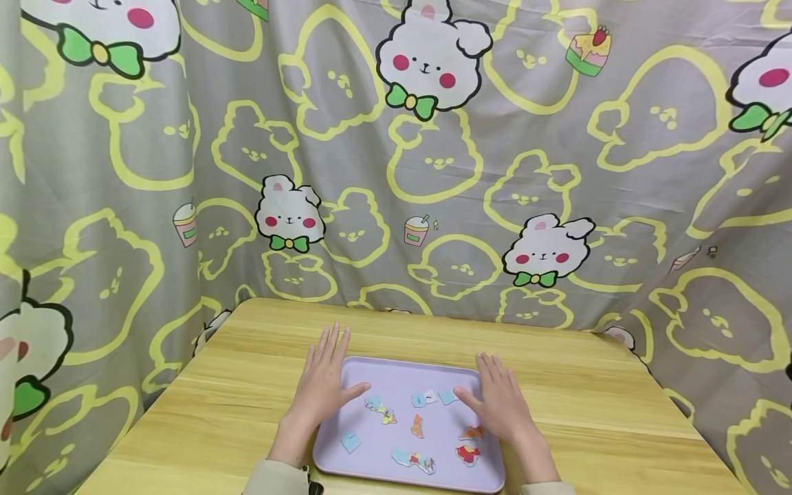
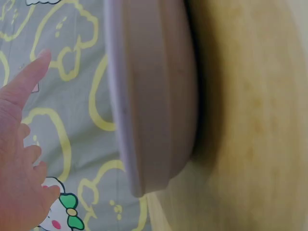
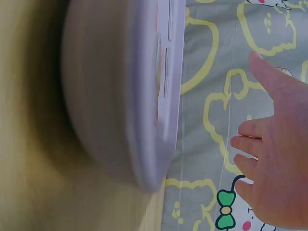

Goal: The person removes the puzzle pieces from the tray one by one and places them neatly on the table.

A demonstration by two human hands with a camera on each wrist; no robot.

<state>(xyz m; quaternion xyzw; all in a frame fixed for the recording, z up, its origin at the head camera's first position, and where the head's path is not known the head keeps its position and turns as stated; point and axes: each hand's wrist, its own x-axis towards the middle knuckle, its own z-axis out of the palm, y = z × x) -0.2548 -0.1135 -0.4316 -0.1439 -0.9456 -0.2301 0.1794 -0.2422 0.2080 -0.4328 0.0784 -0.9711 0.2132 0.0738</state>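
Observation:
A lilac tray [image 1: 377, 464] lies on the table and holds several flat, irregular pieces that look like jigsaw pieces. My left hand [image 1: 322, 385] is at its left edge, fingers straight, thumb reaching over the rim. At the opposite edge, my right hand [image 1: 500, 399] is spread the same way, its thumb beside a light blue piece [image 1: 447, 397]. Neither hand grips anything. An orange piece [image 1: 417, 426] is mid-tray, a red piece [image 1: 467, 454] at right and a blue piece [image 1: 350, 441] at left. Both wrist views show the tray's outer wall [image 2: 149, 96] with the palm alongside.
The wooden table [image 1: 594, 419] extends around the tray on all sides. Behind it and at both sides hangs a grey curtain [image 1: 371, 261] with a cartoon print. A joined strip of pieces [image 1: 402, 457] lies near the tray's front rim.

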